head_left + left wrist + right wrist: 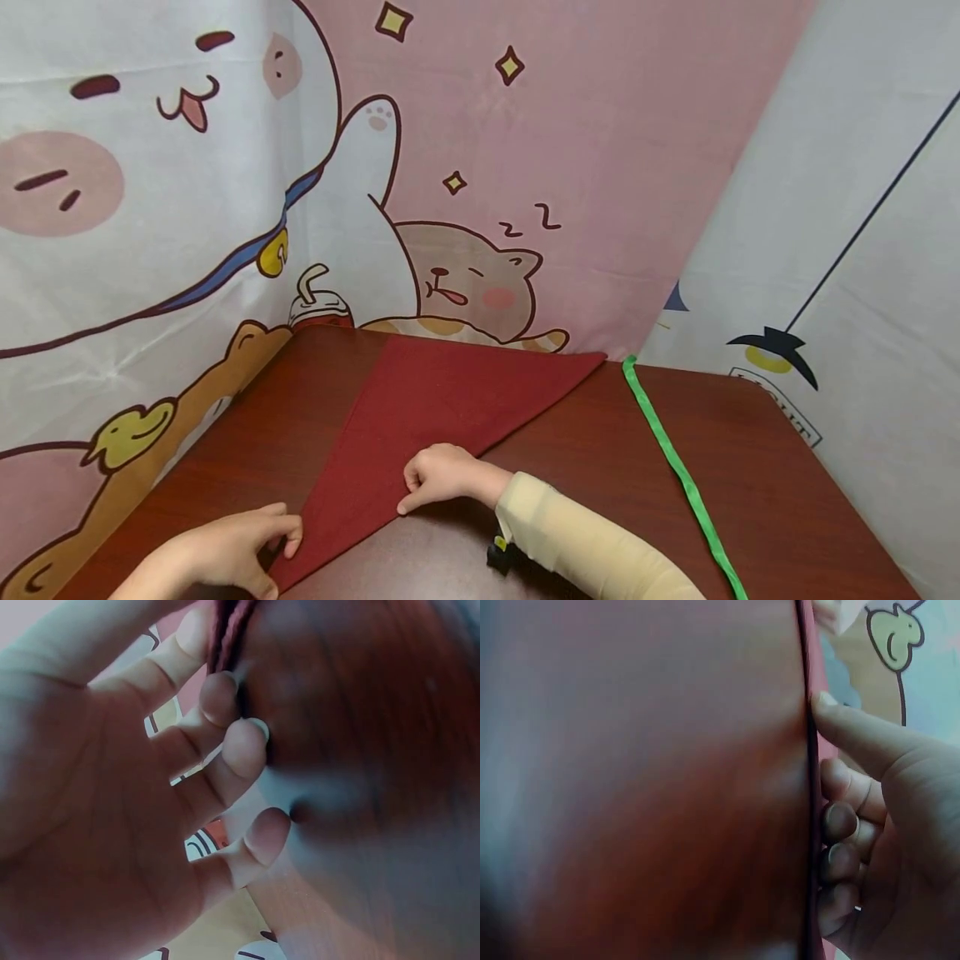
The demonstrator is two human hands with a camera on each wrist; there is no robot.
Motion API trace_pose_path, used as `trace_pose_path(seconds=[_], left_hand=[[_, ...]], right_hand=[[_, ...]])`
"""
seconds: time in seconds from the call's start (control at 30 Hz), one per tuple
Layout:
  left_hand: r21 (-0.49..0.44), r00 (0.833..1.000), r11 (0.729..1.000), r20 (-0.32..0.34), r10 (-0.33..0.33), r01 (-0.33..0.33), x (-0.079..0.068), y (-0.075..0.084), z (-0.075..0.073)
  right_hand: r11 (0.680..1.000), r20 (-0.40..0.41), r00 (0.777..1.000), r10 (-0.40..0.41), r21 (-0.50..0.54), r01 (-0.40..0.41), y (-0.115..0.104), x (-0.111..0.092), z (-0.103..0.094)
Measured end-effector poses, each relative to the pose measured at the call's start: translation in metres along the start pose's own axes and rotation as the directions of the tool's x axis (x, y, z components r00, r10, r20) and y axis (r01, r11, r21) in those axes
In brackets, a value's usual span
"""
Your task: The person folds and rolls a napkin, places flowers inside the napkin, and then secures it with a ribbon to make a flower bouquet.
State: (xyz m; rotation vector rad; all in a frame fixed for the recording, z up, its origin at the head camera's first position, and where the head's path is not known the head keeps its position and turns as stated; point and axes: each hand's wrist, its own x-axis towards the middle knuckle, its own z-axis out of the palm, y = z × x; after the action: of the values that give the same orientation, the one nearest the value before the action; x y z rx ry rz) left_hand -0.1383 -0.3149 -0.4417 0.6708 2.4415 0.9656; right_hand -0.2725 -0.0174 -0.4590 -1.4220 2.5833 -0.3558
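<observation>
A dark red cloth (420, 400), folded into a triangle, lies flat on the brown table. Its narrow corner points toward me at the lower left. There my left hand (232, 546) holds the corner between thumb and index finger; the other fingers (244, 750) are bent over the tabletop. Midway along the cloth's long near edge, my right hand (442, 475) pinches the fold, its thumb (847, 724) on the edge and the other fingers curled against the cloth. Two layers of fabric show at the edge in the left wrist view.
A green ribbon-like strip (678, 467) runs down the right side of the wooden table (600, 483). Beneath the right sleeve (592, 533) sits a small black device (498, 554). A cartoon-printed curtain (600, 167) hangs along the table's back and sides.
</observation>
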Motion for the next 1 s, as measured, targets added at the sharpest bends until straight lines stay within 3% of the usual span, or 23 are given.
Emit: trace_pose_path(seconds=[0.37,0.67,1.0], left_hand=[[0.009,0.999,0.999,0.008,-0.036,0.036,0.0,0.001,0.002],[0.007,1.0,1.0,-0.005,-0.013,0.013,0.001,0.0,0.001],[0.004,1.0,1.0,-0.018,-0.004,0.004,-0.001,-0.001,0.002]], right_hand=[[0.998,0.004,0.999,-0.045,0.034,0.045,0.038,-0.01,-0.009],[0.996,0.031,0.998,-0.062,0.061,0.06,0.066,-0.015,-0.015],[0.998,-0.033,0.997,-0.064,0.028,0.065,0.095,-0.028,-0.025]])
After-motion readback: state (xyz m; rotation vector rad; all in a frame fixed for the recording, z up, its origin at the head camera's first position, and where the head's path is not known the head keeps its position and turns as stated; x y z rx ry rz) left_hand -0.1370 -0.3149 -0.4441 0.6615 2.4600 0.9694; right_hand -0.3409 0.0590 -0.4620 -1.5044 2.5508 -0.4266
